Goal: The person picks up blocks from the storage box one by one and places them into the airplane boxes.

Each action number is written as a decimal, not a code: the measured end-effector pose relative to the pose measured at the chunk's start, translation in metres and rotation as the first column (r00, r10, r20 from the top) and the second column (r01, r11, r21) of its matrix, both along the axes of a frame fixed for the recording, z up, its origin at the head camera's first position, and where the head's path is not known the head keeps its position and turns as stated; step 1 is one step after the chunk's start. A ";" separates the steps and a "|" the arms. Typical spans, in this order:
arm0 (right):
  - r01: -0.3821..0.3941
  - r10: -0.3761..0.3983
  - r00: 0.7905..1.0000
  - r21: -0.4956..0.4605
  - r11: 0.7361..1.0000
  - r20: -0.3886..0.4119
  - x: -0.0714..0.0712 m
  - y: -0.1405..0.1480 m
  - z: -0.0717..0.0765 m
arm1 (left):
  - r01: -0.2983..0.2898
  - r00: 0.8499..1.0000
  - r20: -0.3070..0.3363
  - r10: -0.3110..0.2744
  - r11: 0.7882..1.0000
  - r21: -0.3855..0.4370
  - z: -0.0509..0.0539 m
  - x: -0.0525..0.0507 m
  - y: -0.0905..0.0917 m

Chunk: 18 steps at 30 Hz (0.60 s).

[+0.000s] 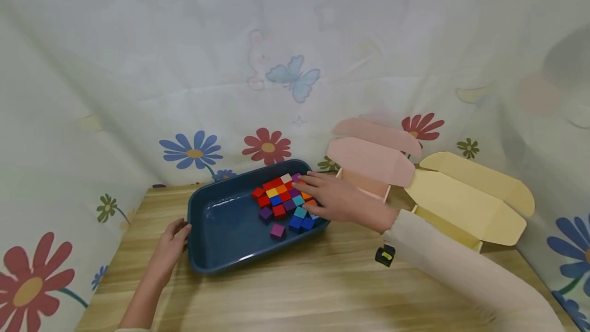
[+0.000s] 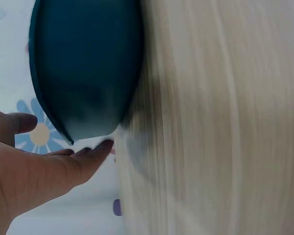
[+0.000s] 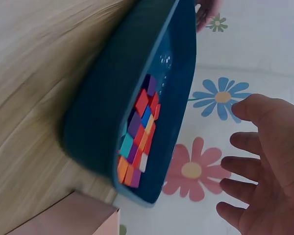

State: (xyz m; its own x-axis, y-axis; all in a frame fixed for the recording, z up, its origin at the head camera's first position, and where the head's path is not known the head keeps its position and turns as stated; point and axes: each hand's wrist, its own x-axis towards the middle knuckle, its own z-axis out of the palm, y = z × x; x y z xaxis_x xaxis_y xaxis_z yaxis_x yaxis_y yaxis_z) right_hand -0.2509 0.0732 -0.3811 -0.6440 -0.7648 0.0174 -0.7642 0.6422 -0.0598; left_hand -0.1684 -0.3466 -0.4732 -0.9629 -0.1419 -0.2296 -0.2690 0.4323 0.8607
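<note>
A dark blue tray (image 1: 226, 232) stands on the table, with many small colored cubes (image 1: 275, 200) gathered in its right half. One magenta cube (image 1: 277, 231) lies apart near the front wall. My left hand (image 1: 169, 250) is at the tray's left end, fingers loosely bent beside the rim; in the left wrist view its fingertips (image 2: 105, 146) are close to the tray's end, and contact is hard to tell. Over the tray's right end, my right hand (image 1: 335, 198) hovers above the cubes with spread fingers. In the right wrist view that hand (image 3: 274, 161) holds nothing.
Right of the tray is a pink box (image 1: 371, 160) with its lid up. Further right stands a yellow box (image 1: 470, 199), also with a raised lid. The wooden table (image 1: 295, 291) reaches back to a flower-printed cloth (image 1: 221, 91).
</note>
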 end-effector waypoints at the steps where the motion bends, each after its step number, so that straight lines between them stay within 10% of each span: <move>1: -0.001 0.001 1.000 0.003 1.000 0.003 -0.002 -0.004 0.001 | -0.027 1.000 0.010 0.027 0.998 0.060 0.000 0.001 0.000; 7: 0.005 -0.005 1.000 0.015 1.000 0.021 -0.012 -0.026 0.004 | -0.065 0.998 0.015 0.063 0.975 0.212 -0.009 0.007 -0.006; 18: 0.007 -0.011 0.997 0.048 0.999 0.080 -0.037 -0.061 0.002 | 0.068 0.998 -0.008 -0.069 0.950 0.306 -0.024 0.000 -0.032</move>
State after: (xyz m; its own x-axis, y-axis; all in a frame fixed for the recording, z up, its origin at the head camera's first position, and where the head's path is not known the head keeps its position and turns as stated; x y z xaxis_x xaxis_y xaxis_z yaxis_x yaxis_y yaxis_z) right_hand -0.2876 0.0124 -0.3793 -0.6486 -0.7579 -0.0705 -0.7525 0.6524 -0.0900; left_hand -0.1685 -0.3786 -0.4974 -0.9670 0.0023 -0.2546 -0.2507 0.1659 0.9537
